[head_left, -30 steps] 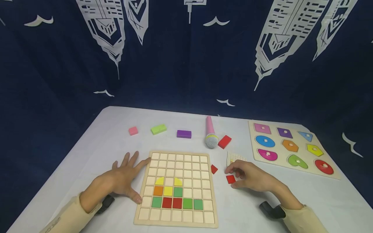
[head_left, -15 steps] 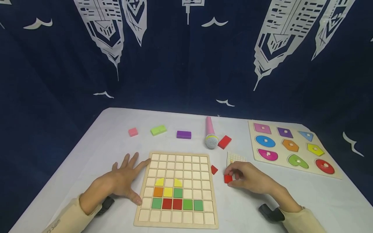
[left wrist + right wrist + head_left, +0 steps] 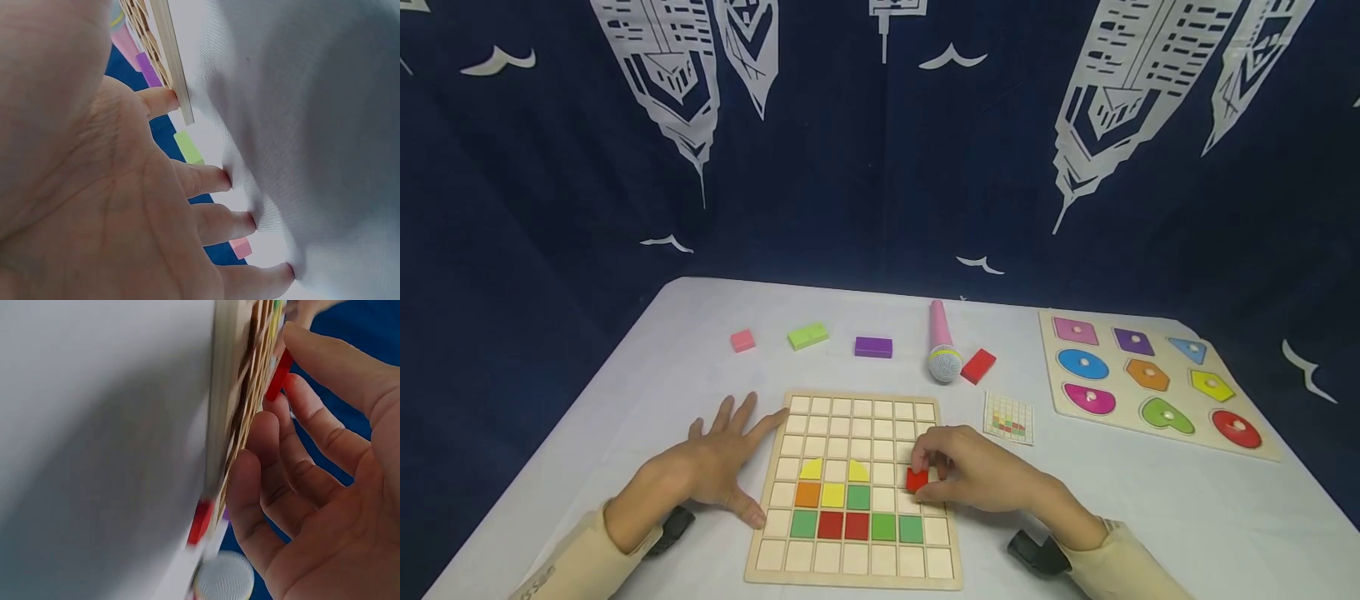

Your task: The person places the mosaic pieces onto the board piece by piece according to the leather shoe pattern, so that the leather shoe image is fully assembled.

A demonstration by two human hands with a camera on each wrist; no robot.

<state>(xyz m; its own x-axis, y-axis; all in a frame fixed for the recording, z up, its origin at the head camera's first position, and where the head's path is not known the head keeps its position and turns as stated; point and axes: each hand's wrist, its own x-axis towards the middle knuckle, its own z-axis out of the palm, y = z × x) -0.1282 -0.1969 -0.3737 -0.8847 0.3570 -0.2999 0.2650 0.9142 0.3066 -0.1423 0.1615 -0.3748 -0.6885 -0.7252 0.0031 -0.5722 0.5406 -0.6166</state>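
A wooden grid board [image 3: 857, 394] lies in front of me, with yellow, orange, green and red tiles set in its lower middle rows. My right hand [image 3: 923, 472] hovers over the board's right side and pinches a small red square tile [image 3: 916, 480] between thumb and fingers. In the right wrist view the red tile [image 3: 278, 375] sits just above the board [image 3: 228, 425]. My left hand [image 3: 722, 462] rests flat on the white table with fingers spread. Its index fingertip [image 3: 164, 100] touches the board's left edge [image 3: 170, 56].
Along the far side lie a pink block [image 3: 742, 339], green block [image 3: 808, 334], purple block [image 3: 873, 346], pink toy microphone [image 3: 942, 342] and red block [image 3: 978, 365]. A small pattern card [image 3: 1008, 417] and a shape puzzle board [image 3: 1052, 367] lie to the right. Another red piece [image 3: 201, 520] lies beside the board.
My right hand picked the red tile off the table at the right and carried it left over the board. The left hand stayed still.
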